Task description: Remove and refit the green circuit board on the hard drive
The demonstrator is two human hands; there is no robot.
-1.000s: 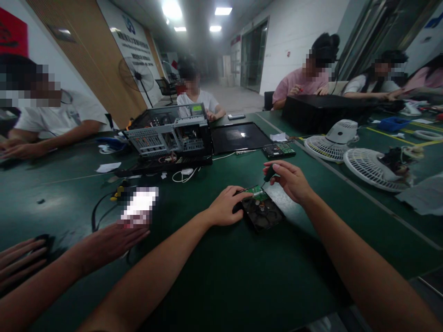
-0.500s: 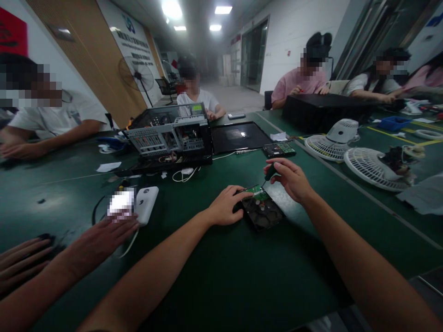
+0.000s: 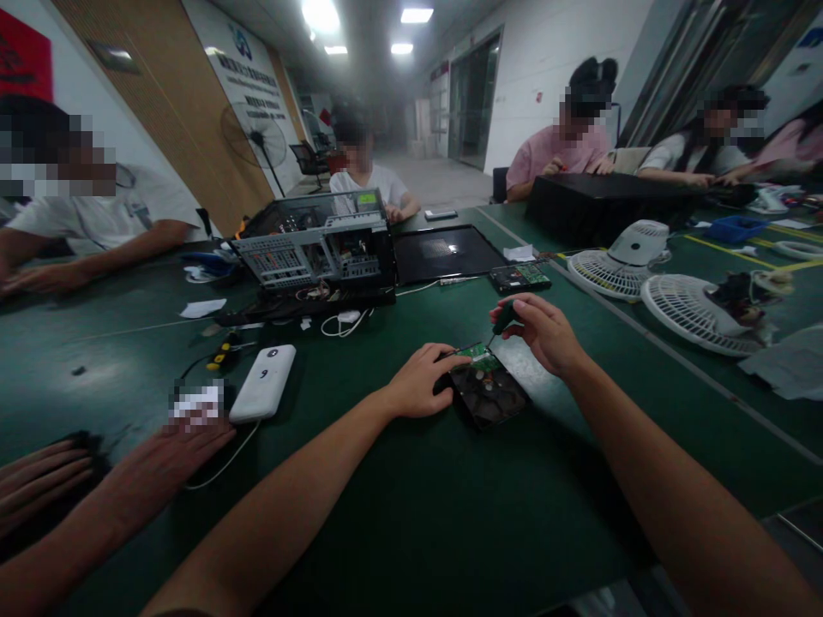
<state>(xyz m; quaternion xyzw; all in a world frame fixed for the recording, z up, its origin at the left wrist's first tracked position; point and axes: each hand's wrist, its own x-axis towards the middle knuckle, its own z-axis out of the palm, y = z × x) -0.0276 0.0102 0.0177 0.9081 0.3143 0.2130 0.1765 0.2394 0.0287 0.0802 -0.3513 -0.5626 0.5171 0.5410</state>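
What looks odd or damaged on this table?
The nearer white fan grille, on the right, stands out: a dark mechanism sits exposed on it. The computer case, left of centre, is open. The hard drive at the left hand shows no clear damage.

Open computer case (image 3: 281,267) beside a black panel (image 3: 424,261), 2 white fan parts (image 3: 636,246) (image 3: 682,313), white device (image 3: 265,384)

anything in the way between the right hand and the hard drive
Nothing visible does: the right hand holds a screwdriver at the far end of the hard drive, while the left hand holds its left side.
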